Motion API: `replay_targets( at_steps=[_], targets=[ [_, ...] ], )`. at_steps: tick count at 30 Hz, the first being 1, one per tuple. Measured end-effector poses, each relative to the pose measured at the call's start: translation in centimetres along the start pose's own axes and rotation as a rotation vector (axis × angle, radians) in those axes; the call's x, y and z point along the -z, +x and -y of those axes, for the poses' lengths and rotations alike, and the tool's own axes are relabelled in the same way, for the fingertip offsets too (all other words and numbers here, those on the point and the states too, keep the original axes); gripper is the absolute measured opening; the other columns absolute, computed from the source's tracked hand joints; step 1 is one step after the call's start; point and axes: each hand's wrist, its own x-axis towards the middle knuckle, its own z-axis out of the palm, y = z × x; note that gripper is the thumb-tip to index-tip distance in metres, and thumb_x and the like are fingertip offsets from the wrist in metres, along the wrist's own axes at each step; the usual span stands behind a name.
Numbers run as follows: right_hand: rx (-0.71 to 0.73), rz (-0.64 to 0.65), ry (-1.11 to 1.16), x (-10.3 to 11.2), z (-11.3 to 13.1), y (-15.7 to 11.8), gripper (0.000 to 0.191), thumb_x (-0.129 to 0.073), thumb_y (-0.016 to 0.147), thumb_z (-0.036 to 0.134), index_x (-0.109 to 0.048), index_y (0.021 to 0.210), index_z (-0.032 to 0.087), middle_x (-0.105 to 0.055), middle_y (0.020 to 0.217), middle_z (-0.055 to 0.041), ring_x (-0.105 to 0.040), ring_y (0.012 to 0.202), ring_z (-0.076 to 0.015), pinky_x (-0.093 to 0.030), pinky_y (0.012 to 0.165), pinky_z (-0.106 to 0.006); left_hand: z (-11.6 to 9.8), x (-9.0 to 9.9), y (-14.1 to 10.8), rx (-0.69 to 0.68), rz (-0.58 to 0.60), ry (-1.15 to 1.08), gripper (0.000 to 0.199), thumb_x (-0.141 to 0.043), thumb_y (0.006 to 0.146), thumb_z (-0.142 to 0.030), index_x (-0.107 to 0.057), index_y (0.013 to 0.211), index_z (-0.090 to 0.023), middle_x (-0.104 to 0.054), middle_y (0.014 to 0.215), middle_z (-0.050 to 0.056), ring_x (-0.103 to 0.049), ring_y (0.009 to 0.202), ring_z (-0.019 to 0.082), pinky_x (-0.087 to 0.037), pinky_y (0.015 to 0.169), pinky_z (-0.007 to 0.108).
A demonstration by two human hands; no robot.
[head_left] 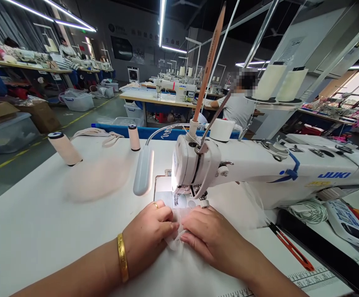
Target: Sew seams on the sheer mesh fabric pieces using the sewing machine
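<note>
The left hand (153, 227) and right hand (215, 237) both had a narrow grip on sheer fabric (177, 237), probably mesh, at six o'clock from the JUKI sewing machine's needle area (177, 199).

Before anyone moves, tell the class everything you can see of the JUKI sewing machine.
The JUKI sewing machine is glossy white, seemingly painted metal, with blue lettering. It stands upright on the white table, its long arm stretching rightward from a rounded head with knobs and levers. A blue strip is tied around the arm; a pencil stands point-up atop the head. Light falls around the needle area. Both hands hold sheer fabric just in front; whether the fabric touches the presser foot is unclear.
</note>
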Motion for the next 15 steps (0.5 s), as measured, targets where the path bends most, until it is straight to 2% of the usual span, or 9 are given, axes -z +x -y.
replay_targets(
  at_steps=[4,8,13,15],
  targets=[
    [-0.044,0.006,-0.019,-0.4,-0.4,0.3,0.013,-0.059,0.105,0.024,-0.060,0.092,0.022,-0.069,0.089,-0.0016,-0.062,0.085,-0.0228,-0.046,0.076,-0.036,0.8,-0.1,0.3,0.005,0.002,0.026,0.027,-0.051,0.100,-0.015,-0.075,0.088,-0.020,-0.061,0.074,0.004,-0.047,0.068,0.018,-0.039,0.062,0.029],
    [-0.062,-0.004,0.006,-0.4,-0.3,0.5,0.004,-0.066,0.101,0.025,-0.063,0.102,0.023,-0.072,0.097,-0.0016,-0.064,0.090,-0.0252,-0.046,0.078,-0.038,1.3,-0.1,0.6,0.008,0.018,0.083,0.028,-0.049,0.100,-0.016,-0.074,0.087,-0.020,-0.059,0.073,0.004,-0.046,0.067,0.018,-0.039,0.061,0.029],
    [-0.060,-0.032,0.024,-0.6,-0.2,0.5,0.044,-0.080,0.090,0.050,-0.062,0.120,0.023,-0.072,0.110,-0.0049,-0.064,0.098,-0.0297,-0.049,0.084,-0.042,1.9,-0.3,0.7,0.047,0.065,0.094,0.034,-0.045,0.098,-0.011,-0.075,0.086,-0.021,-0.059,0.072,0.003,-0.047,0.068,0.019,-0.039,0.061,0.029],
    [-0.061,-0.070,0.003,-1.2,-0.4,0.6,0.030,-0.071,0.098,0.041,-0.062,0.120,0.022,-0.072,0.108,-0.0063,-0.064,0.099,-0.0303,-0.049,0.083,-0.042,2.2,-0.3,0.8,0.089,0.087,0.041,0.034,-0.044,0.097,-0.010,-0.076,0.090,-0.021,-0.062,0.075,0.004,-0.051,0.071,0.019,-0.042,0.063,0.029]
  ],
)
